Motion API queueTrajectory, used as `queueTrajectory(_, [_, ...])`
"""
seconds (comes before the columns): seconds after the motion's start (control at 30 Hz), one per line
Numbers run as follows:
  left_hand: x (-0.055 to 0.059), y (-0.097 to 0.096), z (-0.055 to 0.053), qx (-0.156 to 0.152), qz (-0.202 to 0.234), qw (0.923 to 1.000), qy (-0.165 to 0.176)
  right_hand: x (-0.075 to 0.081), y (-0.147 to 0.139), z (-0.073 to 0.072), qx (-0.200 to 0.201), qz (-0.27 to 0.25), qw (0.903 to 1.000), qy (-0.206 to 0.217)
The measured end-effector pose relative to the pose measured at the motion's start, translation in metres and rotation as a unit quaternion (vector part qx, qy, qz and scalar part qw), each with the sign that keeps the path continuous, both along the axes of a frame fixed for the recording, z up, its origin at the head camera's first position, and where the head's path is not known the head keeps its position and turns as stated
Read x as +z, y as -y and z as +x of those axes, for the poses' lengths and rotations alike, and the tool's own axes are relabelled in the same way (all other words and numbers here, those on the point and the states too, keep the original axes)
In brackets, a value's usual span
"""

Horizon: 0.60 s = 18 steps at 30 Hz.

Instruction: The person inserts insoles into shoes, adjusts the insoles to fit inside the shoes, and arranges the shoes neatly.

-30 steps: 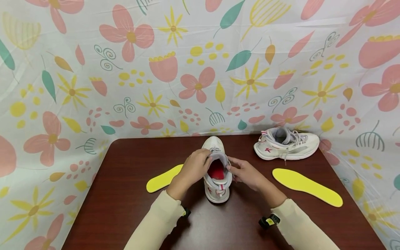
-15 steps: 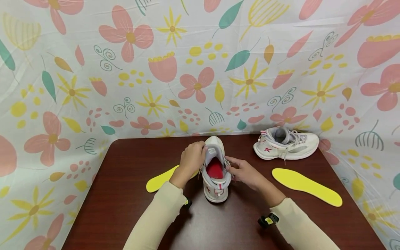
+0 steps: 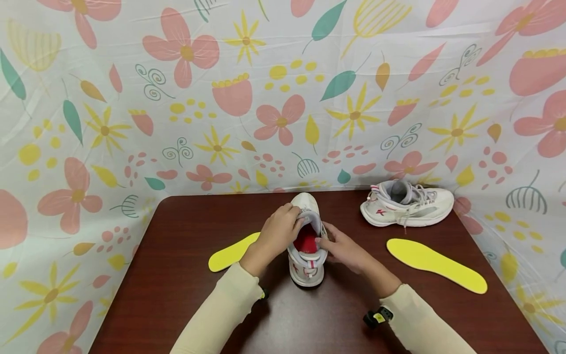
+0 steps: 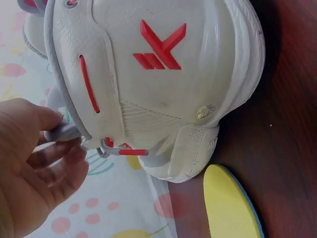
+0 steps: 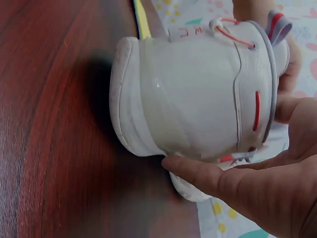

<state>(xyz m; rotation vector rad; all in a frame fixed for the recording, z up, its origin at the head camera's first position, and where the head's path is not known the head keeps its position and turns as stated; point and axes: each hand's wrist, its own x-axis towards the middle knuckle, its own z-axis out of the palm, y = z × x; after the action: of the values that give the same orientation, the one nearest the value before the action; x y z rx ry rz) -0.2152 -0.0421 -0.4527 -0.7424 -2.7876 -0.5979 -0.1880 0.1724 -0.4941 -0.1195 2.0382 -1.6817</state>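
A white sneaker (image 3: pixel 305 274) with red trim stands upright on the table, toe toward the wall. My left hand (image 3: pixel 277 228) pinches its grey padded tongue (image 4: pixel 64 132) between thumb and fingers. My right hand (image 3: pixel 347 250) holds the sneaker's right side, thumb over the collar into the opening and fingers along the outside. In the right wrist view one finger (image 5: pixel 195 173) lies straight along the shoe near the sole. Red lining (image 3: pixel 305 241) shows inside the shoe. The left wrist view shows a red logo (image 4: pixel 161 45) on the heel side.
A second white sneaker (image 3: pixel 407 204) lies at the back right, toe to the right. One yellow insole (image 3: pixel 435 265) is at the right; another yellow insole (image 3: pixel 233 253) lies left of the held shoe, partly behind my left arm. A floral curtain (image 3: pixel 283 118) hangs behind the brown table (image 3: pixel 177 275).
My left hand first shifted left and forward, widening the shoe's opening, then came back right with the tongue. My right thumb has moved over the collar into the opening.
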Motion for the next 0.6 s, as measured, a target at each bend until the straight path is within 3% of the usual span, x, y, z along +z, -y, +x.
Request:
queueTrajectory(0.17, [0.001,-0.001,-0.002,-0.015,0.005,0.9997,-0.018,0.003,0.01,0.003,0.003,0.023,0.9994,-0.027])
queueTrajectory(0.3, [0.002,0.0,-0.008,-0.012,0.045,0.9988,-0.011,0.005,0.016,0.003,-0.003,0.091,0.9927,-0.079])
queueTrajectory(0.43, [0.0,0.002,-0.015,0.027,0.076,0.9966,0.014,0.007,0.019,0.004,0.001,0.145,0.9832,-0.11])
queueTrajectory(0.6, [-0.004,0.002,-0.026,0.069,0.096,0.9917,0.049,0.006,0.02,0.006,0.008,0.164,0.9797,-0.115])
